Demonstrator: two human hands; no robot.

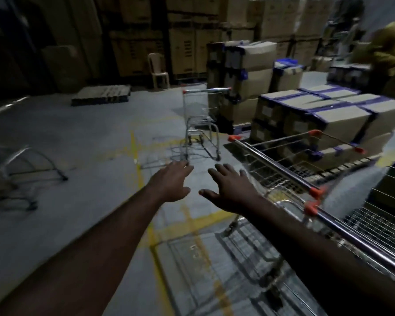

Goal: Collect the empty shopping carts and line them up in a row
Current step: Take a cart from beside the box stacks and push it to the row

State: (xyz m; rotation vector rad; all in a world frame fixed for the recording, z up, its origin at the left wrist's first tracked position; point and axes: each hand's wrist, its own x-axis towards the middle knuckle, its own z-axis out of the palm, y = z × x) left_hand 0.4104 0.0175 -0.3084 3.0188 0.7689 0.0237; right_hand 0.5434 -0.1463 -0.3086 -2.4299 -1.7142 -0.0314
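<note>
Left hand (172,181) and right hand (228,187): both spread wide, holding nothing. 1 loose cart (201,124) stands ahead of the cart row (274,165), well apart. Recommendation: grip its handle with 2 hands and steer it squarely into the row.

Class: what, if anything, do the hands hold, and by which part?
Nothing: the left hand and right hand are both open, stretched forward, empty.

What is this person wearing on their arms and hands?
Nothing that shows. The left hand and right hand are bare: no gloves, rings or watch visible. The left forearm and right forearm are uncovered to the picture's edge, so no sleeve appears. The picture is dim, so small details could be missed.
</note>
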